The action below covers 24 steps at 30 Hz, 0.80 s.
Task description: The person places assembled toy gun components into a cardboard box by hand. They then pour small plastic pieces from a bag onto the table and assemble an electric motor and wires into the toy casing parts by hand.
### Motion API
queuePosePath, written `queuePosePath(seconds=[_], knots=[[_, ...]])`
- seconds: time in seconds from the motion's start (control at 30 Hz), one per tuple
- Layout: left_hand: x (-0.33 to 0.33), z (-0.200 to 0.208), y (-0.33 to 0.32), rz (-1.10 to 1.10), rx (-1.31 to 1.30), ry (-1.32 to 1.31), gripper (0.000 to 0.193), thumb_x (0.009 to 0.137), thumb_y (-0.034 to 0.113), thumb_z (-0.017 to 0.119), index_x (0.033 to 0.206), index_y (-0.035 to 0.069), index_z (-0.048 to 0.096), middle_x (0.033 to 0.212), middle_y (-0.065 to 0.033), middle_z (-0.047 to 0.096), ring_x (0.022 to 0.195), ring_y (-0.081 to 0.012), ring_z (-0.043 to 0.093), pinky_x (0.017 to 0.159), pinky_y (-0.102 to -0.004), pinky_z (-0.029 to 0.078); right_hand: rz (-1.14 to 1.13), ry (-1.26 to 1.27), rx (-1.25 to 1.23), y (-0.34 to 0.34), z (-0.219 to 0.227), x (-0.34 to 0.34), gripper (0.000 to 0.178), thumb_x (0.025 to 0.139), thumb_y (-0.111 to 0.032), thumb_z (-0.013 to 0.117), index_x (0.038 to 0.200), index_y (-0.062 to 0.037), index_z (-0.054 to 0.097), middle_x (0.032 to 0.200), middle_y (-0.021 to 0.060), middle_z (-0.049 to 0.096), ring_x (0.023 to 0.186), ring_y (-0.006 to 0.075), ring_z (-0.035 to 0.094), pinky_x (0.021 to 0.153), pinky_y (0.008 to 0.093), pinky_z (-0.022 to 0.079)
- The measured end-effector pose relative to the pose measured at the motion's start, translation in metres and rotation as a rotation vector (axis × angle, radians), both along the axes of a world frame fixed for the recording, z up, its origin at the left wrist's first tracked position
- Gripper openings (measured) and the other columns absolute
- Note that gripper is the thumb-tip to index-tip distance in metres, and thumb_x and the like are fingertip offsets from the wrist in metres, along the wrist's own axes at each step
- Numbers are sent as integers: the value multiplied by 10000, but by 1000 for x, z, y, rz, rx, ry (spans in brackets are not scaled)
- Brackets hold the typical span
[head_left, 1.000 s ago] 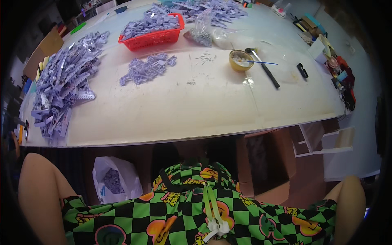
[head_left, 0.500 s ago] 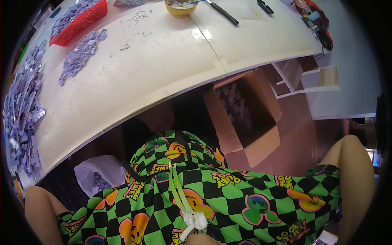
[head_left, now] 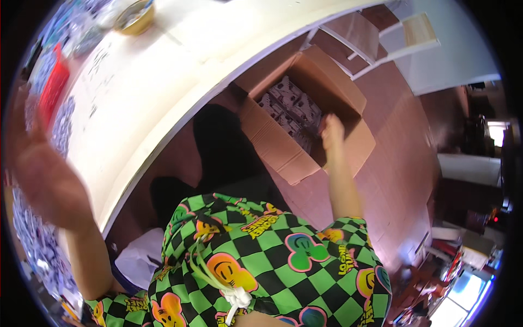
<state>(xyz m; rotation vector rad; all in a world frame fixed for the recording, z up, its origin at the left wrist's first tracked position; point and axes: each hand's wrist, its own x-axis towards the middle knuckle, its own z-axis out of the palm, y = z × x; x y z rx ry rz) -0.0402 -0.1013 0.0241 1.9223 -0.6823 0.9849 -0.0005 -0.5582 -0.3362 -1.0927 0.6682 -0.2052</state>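
Box stands open, presumably for easy reach: right hand at its opening, grip unclear; left hand, blurred, spread wide near table.

Cardboard box: brown, top open, flaps folded outward, angled, its near right side under the right hand. Pale pieces with dark spots sit inside, massed in blocks left of the hand. Piece type and hand contact unclear.
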Motion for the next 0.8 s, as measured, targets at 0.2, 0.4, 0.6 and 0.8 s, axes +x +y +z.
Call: queuePosePath(seconds=[0.2,0.4,0.6,0.8], knots=[[89,-32,-139,-300,621,136,340,749,-62,572,1072,41,609,1122,-127,587,1162,-315,491,1026,-449,329,-65,665,173,-269,-218,-140,98,758,-71,557,751,-100,650,716,54,610,622,176,594,539,326,499],[124,-27,-165,-657,1064,305,338,656,-7,654,990,41,637,981,-77,636,1078,-294,549,1021,-468,341,910,614,-772,-49,-137,-78,112,779,-100,541,815,-68,642,737,100,633,604,187,609,493,356,490],[127,-12,-205,-868,803,380,381,598,105,702,977,91,662,952,-63,642,994,-266,573,1041,-483,282,-46,688,-94,-257,-213,-134,42,700,-105,597,730,-88,622,725,101,631,631,226,633,508,362,497],[137,47,-209,-791,1222,436,384,607,237,707,977,144,666,944,-10,644,984,-218,552,1038,-488,259,1038,692,-883,-24,-209,42,200,719,-196,618,890,-114,684,935,104,656,905,281,628,748,394,514]])
